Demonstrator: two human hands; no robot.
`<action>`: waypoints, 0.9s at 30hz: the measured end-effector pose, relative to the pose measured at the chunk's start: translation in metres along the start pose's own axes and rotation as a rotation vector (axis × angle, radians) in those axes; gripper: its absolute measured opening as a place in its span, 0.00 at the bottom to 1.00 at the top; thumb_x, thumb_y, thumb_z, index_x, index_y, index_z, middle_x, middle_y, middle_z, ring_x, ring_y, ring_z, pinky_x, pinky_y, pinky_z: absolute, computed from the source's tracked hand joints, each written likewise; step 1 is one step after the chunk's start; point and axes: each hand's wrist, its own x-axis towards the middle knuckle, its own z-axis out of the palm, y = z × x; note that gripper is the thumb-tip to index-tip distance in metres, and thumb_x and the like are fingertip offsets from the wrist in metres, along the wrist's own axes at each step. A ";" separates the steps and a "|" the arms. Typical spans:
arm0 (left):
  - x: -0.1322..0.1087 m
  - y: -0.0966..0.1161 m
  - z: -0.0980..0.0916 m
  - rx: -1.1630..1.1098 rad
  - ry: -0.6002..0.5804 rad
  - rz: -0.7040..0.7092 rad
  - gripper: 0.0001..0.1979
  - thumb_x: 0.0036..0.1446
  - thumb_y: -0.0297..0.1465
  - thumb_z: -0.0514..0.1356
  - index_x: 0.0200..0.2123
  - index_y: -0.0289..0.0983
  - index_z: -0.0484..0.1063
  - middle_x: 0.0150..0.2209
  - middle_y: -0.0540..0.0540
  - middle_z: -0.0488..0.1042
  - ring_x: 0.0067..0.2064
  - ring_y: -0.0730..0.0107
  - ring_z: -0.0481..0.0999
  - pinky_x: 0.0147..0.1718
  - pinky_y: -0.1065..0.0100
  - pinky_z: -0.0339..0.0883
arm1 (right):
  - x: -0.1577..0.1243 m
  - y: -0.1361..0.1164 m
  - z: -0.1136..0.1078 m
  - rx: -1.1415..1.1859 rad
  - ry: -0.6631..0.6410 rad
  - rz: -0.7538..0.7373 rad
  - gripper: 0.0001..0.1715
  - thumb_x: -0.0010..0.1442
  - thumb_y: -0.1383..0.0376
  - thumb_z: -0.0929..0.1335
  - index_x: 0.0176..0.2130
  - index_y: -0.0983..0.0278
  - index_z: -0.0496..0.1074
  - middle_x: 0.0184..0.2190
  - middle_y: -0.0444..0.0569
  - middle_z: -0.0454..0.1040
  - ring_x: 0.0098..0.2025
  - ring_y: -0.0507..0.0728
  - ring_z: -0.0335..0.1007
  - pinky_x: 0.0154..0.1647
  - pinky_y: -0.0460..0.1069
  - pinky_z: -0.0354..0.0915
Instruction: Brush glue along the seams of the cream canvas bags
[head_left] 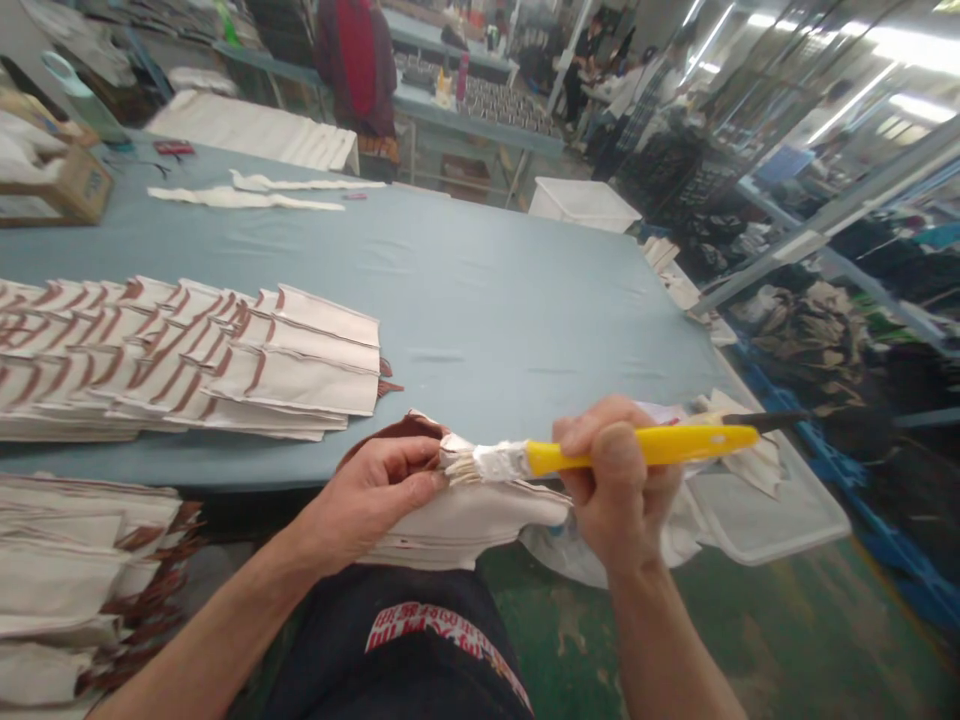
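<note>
My left hand [371, 492] is closed on the near end of a stack of cream fabric pieces [465, 520] with brown edging, held over my lap. In my right hand [615, 480], which is closed in a fist, is a yellow-handled brush [645, 447]. Its white, glue-caked bristles [469, 463] press on the top of the stack beside my left fingers. The brush handle points right.
Fanned rows of cream pieces with brown stripes [187, 360] lie on the blue-grey table [487, 290]. More stacks [67, 580] sit lower left. A clear plastic tray [765, 510] is at right. A cardboard box [67, 185] stands far left. A person in red [356, 60] stands beyond.
</note>
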 end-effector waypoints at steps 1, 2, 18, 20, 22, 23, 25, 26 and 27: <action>0.000 0.002 0.002 -0.023 -0.012 -0.012 0.23 0.55 0.48 0.74 0.42 0.33 0.83 0.32 0.49 0.76 0.32 0.72 0.70 0.30 0.75 0.62 | -0.005 0.002 0.002 -0.054 -0.036 -0.051 0.21 0.74 0.51 0.68 0.32 0.59 0.73 0.17 0.36 0.60 0.14 0.48 0.48 0.14 0.45 0.46; -0.001 0.003 0.003 -0.049 -0.032 -0.030 0.25 0.54 0.49 0.74 0.43 0.33 0.83 0.31 0.49 0.76 0.31 0.72 0.70 0.29 0.75 0.63 | -0.008 0.005 0.005 -0.115 -0.069 -0.116 0.20 0.75 0.52 0.68 0.33 0.59 0.74 0.18 0.37 0.61 0.15 0.48 0.49 0.15 0.45 0.48; 0.008 0.007 0.005 -0.304 -0.056 -0.137 0.24 0.43 0.45 0.81 0.35 0.33 0.83 0.27 0.48 0.78 0.31 0.70 0.78 0.30 0.76 0.71 | -0.013 0.017 -0.003 -0.315 -0.012 -0.536 0.17 0.76 0.55 0.68 0.37 0.61 0.75 0.20 0.39 0.70 0.19 0.49 0.63 0.22 0.46 0.60; 0.007 0.008 0.005 -0.280 -0.033 -0.138 0.24 0.42 0.45 0.81 0.35 0.33 0.83 0.26 0.49 0.77 0.29 0.72 0.76 0.28 0.77 0.69 | -0.013 0.017 -0.001 -0.322 -0.088 -0.564 0.18 0.77 0.54 0.67 0.37 0.61 0.74 0.20 0.39 0.69 0.18 0.49 0.62 0.22 0.46 0.60; 0.005 0.009 0.005 -0.245 -0.012 -0.139 0.24 0.43 0.45 0.81 0.34 0.33 0.82 0.26 0.50 0.76 0.26 0.75 0.73 0.24 0.78 0.64 | -0.010 0.018 0.002 -0.370 -0.181 -0.587 0.16 0.77 0.56 0.66 0.38 0.61 0.73 0.21 0.40 0.71 0.19 0.49 0.64 0.22 0.46 0.61; 0.005 0.010 0.006 -0.235 -0.009 -0.142 0.24 0.43 0.45 0.81 0.35 0.33 0.82 0.26 0.50 0.76 0.26 0.76 0.72 0.24 0.78 0.63 | -0.009 0.019 0.003 -0.407 -0.207 -0.591 0.16 0.78 0.57 0.66 0.38 0.60 0.73 0.21 0.40 0.72 0.19 0.49 0.65 0.23 0.46 0.61; 0.004 0.011 0.007 -0.234 -0.016 -0.145 0.25 0.44 0.46 0.80 0.35 0.33 0.82 0.27 0.49 0.77 0.27 0.74 0.73 0.25 0.77 0.64 | -0.007 0.019 0.003 -0.465 -0.191 -0.592 0.16 0.78 0.59 0.65 0.37 0.60 0.72 0.21 0.40 0.72 0.20 0.50 0.65 0.23 0.46 0.62; 0.004 0.011 0.007 -0.242 -0.023 -0.147 0.25 0.43 0.46 0.80 0.36 0.33 0.82 0.27 0.49 0.77 0.28 0.73 0.74 0.26 0.76 0.66 | -0.007 0.017 0.002 -0.462 -0.159 -0.593 0.16 0.78 0.58 0.65 0.37 0.60 0.73 0.20 0.40 0.71 0.19 0.50 0.64 0.23 0.46 0.62; 0.004 0.012 0.007 -0.249 -0.026 -0.147 0.25 0.43 0.46 0.80 0.36 0.33 0.82 0.28 0.48 0.77 0.29 0.72 0.75 0.27 0.76 0.67 | -0.007 0.016 0.001 -0.440 -0.129 -0.592 0.16 0.77 0.58 0.66 0.37 0.60 0.73 0.20 0.39 0.70 0.19 0.49 0.63 0.23 0.46 0.62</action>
